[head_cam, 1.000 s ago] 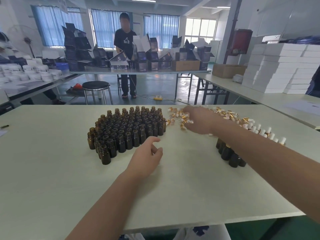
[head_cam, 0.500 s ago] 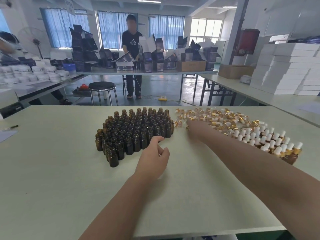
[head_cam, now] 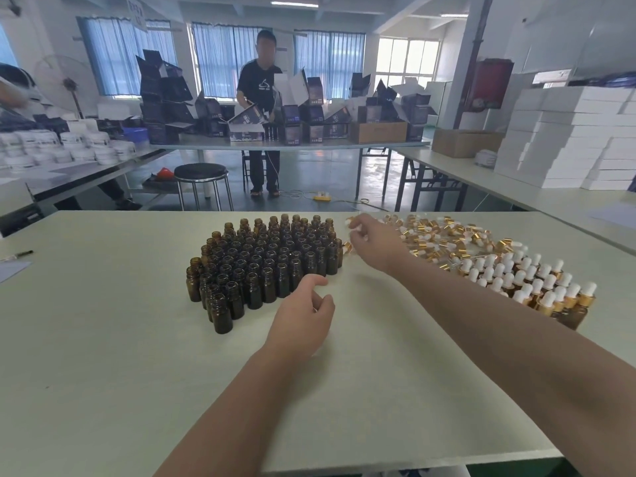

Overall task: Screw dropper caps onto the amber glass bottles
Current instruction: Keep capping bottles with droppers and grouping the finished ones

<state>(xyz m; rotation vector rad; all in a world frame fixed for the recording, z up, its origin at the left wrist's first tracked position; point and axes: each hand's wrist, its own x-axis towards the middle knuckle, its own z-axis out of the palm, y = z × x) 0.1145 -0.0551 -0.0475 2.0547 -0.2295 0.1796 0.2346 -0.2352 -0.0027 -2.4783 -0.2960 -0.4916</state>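
On the table (head_cam: 103, 339), dropper caps (head_cam: 434, 236) at right fingers (head_cam: 358, 236).

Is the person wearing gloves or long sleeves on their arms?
No gloves. The left hand and right hand are bare, with no rings or watch that I can see. The left forearm and right forearm show no sleeves either.

We can read no text here: the hanging sign (head_cam: 136, 12) above and left of the standing person (head_cam: 262, 160) and the labels on the dark boxes (head_cam: 311, 130) beside that person are too blurred, and the shirt (head_cam: 256, 77) shows only a logo.
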